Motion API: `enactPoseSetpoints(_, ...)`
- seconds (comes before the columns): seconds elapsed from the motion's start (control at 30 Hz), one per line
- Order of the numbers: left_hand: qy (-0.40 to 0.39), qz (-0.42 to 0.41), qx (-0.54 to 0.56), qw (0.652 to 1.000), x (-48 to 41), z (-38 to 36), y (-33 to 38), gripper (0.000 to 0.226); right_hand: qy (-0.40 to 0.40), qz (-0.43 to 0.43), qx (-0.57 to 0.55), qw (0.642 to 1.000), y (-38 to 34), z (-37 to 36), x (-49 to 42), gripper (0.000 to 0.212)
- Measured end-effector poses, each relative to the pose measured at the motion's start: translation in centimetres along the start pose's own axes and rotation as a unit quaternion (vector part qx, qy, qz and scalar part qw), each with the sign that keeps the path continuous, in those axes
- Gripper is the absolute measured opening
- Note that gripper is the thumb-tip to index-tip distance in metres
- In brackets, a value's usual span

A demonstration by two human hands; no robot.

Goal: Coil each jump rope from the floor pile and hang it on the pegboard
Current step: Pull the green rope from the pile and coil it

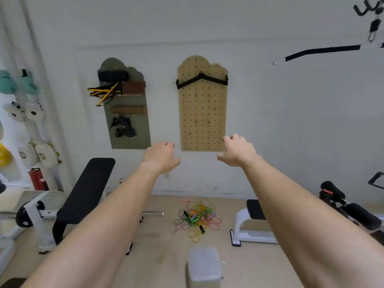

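Note:
A tangled pile of jump ropes (197, 219) in green, yellow, orange and pink lies on the floor below the wall. Above it hangs a tan wooden pegboard (202, 113) with several pegs and a black V-shaped handle bar (201, 80) near its top. Both my arms stretch forward at chest height. My left hand (160, 154) and my right hand (236, 149) hang with loosely curled fingers and hold nothing, well above the pile and in front of the pegboard's lower edge.
A grey-green pegboard (126, 107) to the left carries straps and rollers. A black incline bench (83, 196) stands at left, a flat white-framed bench (253, 225) at right. A grey block (204, 267) sits on the floor in front of me. Boxing pads hang on the far left rack.

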State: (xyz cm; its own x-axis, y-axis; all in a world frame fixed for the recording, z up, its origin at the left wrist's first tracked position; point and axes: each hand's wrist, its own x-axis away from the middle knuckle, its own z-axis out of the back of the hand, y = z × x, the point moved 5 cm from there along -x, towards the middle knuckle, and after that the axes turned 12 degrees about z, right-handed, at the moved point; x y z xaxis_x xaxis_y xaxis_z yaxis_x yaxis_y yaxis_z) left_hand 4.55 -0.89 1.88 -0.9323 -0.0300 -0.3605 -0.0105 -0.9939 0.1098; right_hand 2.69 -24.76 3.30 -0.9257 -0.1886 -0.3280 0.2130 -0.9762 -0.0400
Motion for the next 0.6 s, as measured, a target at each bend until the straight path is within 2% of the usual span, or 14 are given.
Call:
enactPoseSetpoints(0.2,-0.002,-0.004,-0.006,1.000,-12.1,-4.5,-0.8,0.058,-0.024,-0.009,0.018,1.000,1.5,-3.7,-11.9,0.056)
enactPoseSetpoints(0.4,0.013,-0.010,0.024,1.000,-25.7,-6.7,-0.7,0.055,-0.001,-0.009,0.007,1.000,3.6,-4.7,-25.2,0.055)
enactPoseSetpoints(0.6,-0.008,-0.011,0.010,1.000,-37.4,-13.0,1.7,0.058,-0.009,-0.011,-0.006,1.000,8.8,-9.3,-36.0,0.059)
